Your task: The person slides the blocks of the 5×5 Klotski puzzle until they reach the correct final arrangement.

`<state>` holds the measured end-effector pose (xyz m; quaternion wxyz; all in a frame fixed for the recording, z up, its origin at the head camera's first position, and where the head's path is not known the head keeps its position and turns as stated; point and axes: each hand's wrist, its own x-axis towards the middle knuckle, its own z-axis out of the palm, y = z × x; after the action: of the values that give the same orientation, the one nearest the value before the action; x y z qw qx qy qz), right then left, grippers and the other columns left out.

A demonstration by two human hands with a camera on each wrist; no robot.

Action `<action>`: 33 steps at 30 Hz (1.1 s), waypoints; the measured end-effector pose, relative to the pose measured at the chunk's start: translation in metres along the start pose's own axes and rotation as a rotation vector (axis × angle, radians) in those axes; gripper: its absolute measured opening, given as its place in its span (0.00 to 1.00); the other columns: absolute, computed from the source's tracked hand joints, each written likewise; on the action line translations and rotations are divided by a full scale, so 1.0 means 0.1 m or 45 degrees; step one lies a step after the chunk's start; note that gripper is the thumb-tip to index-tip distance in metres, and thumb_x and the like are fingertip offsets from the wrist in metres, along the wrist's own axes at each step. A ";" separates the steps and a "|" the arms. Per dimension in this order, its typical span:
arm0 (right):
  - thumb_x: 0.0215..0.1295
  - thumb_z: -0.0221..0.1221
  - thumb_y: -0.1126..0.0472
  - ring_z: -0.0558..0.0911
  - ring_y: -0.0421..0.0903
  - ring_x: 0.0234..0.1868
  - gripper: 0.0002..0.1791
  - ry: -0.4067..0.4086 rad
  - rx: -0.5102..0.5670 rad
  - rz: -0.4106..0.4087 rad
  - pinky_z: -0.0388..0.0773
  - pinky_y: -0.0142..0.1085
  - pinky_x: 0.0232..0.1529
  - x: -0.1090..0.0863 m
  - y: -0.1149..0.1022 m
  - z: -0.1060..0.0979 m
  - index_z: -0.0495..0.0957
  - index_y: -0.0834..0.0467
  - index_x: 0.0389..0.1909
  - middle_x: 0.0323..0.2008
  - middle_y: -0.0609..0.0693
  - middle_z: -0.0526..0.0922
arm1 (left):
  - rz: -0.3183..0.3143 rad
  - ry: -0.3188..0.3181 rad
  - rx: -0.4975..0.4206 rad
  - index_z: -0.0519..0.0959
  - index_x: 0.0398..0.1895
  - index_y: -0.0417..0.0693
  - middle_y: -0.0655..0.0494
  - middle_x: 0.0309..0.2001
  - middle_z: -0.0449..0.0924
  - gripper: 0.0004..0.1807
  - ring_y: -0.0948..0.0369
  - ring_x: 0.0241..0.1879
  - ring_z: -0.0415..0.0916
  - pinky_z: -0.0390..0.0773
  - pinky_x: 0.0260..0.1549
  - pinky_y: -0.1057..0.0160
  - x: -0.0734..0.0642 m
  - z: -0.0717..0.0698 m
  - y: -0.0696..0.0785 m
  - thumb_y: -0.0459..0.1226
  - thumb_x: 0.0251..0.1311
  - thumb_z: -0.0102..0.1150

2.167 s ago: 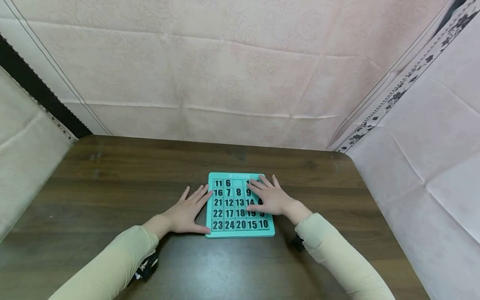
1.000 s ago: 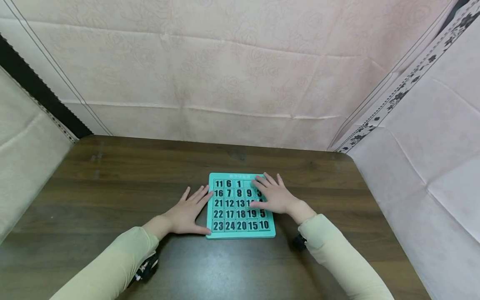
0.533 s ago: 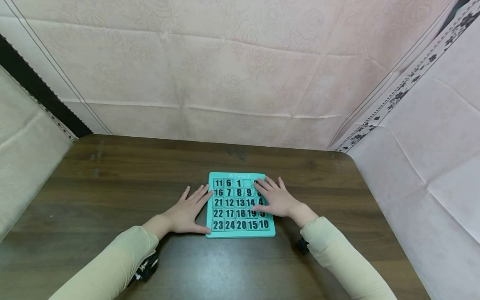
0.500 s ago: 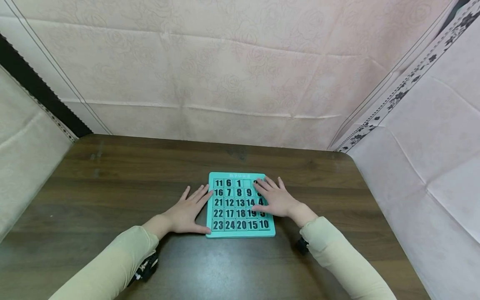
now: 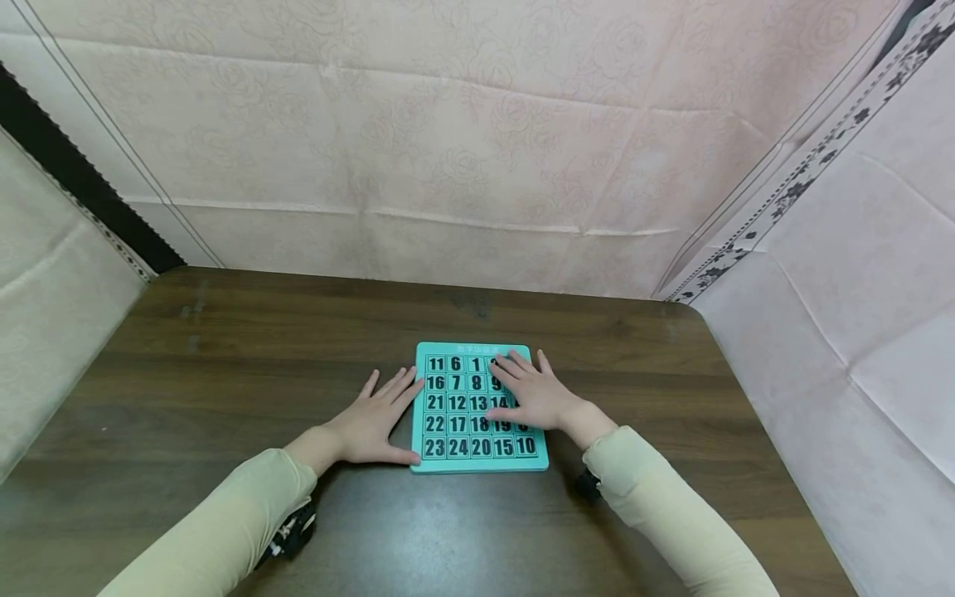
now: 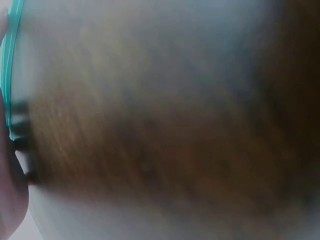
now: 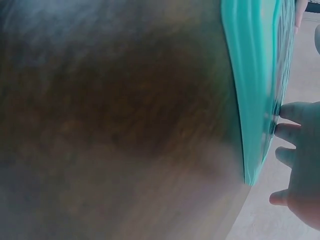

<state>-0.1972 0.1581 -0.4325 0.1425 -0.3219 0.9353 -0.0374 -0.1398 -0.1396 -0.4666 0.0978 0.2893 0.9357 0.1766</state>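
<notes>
Left hand (image 5: 369,427), fingers spread, thumb and index finger touching the left edge of a turquoise numbered board (image 5: 468,414). Set flat on brown wood-grain worktop (image 5: 298,348). Right hand (image 5: 539,400), fingers spread, thumb well apart, over the board's right-hand number columns.

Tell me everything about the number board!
The board is a turquoise rectangle with rounded corners that looks plastic. It has pale writing along the top and a grid of black numbers; the bottom row reads 23, 24, 20, 15, 10. It lies flat on the table. The left hand touches its left edge; the right hand touches its face and hides some numbers.
</notes>
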 end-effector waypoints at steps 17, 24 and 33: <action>0.58 0.50 0.30 0.46 0.57 0.74 0.47 0.060 0.051 -0.016 0.36 0.64 0.68 -0.44 0.16 0.09 0.52 0.52 0.72 0.73 0.54 0.53 | 0.001 0.007 0.020 0.44 0.75 0.48 0.50 0.76 0.34 0.61 0.50 0.75 0.36 0.34 0.68 0.39 0.00 0.02 -0.02 0.73 0.44 0.51; 0.58 0.49 0.30 0.46 0.56 0.75 0.47 0.050 0.028 -0.002 0.36 0.64 0.68 -0.46 0.14 0.10 0.53 0.53 0.72 0.73 0.52 0.53 | 0.000 0.002 0.016 0.44 0.75 0.48 0.50 0.76 0.34 0.62 0.50 0.75 0.36 0.34 0.68 0.39 0.00 0.02 -0.02 0.74 0.44 0.50; 0.59 0.49 0.31 0.46 0.57 0.74 0.47 0.060 0.011 0.004 0.35 0.64 0.67 -0.38 0.15 0.08 0.52 0.54 0.72 0.73 0.53 0.53 | -0.004 -0.003 0.014 0.44 0.75 0.48 0.50 0.76 0.34 0.62 0.51 0.75 0.36 0.33 0.68 0.39 0.00 0.02 -0.03 0.74 0.43 0.50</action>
<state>-0.1750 0.1929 -0.4339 0.1218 -0.3190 0.9386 -0.0488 -0.1410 -0.1409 -0.4698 0.0975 0.2886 0.9370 0.1710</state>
